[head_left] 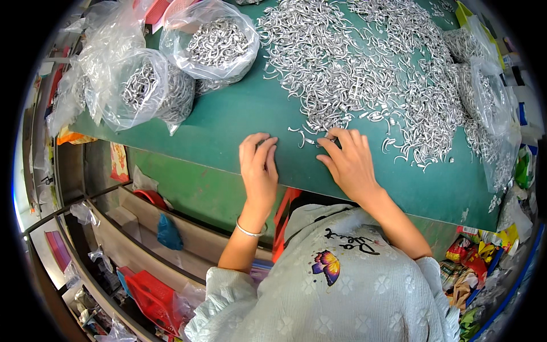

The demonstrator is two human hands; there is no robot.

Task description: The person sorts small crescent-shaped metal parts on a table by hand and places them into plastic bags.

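Note:
A wide heap of small curved silver metal pieces [336, 68] lies across the green tabletop [216, 131]. My right hand [350, 162] is at the heap's near edge, its thumb and index finger apart. By its fingertips are a few loose curved pieces [305, 137]. Further left, my left hand [259, 165] rests at the table's front edge with bent fingers, thumb and index tips close together. Whatever is between those tips, if anything, is hidden or too small to make out.
Clear plastic bags of the metal pieces [219, 45] stand at the back left, near a pink basket [154, 10]. More bagged pieces [484, 97] line the right edge. Below the table's left side are shelves with a red basket [151, 296] and a blue bag [170, 232].

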